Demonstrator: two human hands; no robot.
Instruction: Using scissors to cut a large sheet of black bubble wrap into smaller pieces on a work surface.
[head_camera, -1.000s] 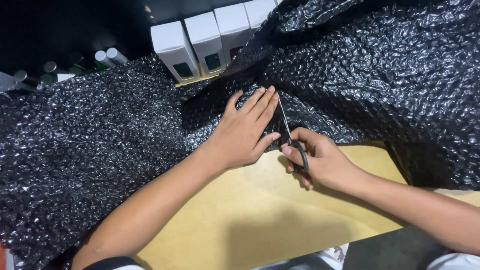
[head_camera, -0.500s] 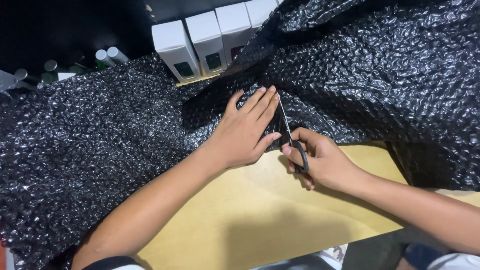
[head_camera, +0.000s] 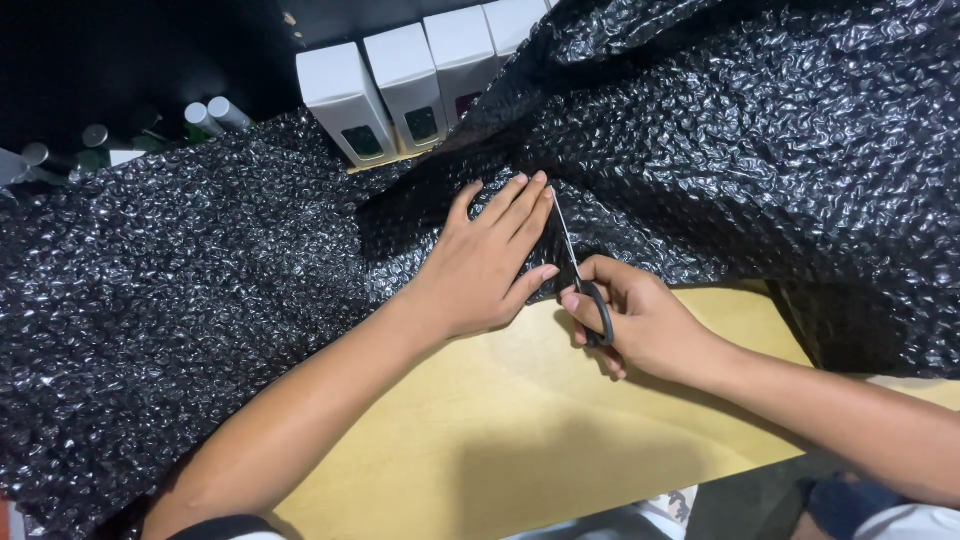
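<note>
A large sheet of black bubble wrap (head_camera: 760, 130) lies over a tan tabletop (head_camera: 540, 420) and rises at the right. My left hand (head_camera: 485, 265) rests flat on the wrap, fingers together and pointing away from me. Right beside it, my right hand (head_camera: 635, 315) grips black-handled scissors (head_camera: 582, 275). Their silver blades point away from me and run along the edge of my left fingers into the wrap.
Several white boxes (head_camera: 405, 85) with small dark windows stand in a row at the back. To the far left are a few bottles with grey caps (head_camera: 205, 118). The table's near edge runs along the bottom right.
Both hands and the scissors stay almost where they were. The view has shifted slightly.
</note>
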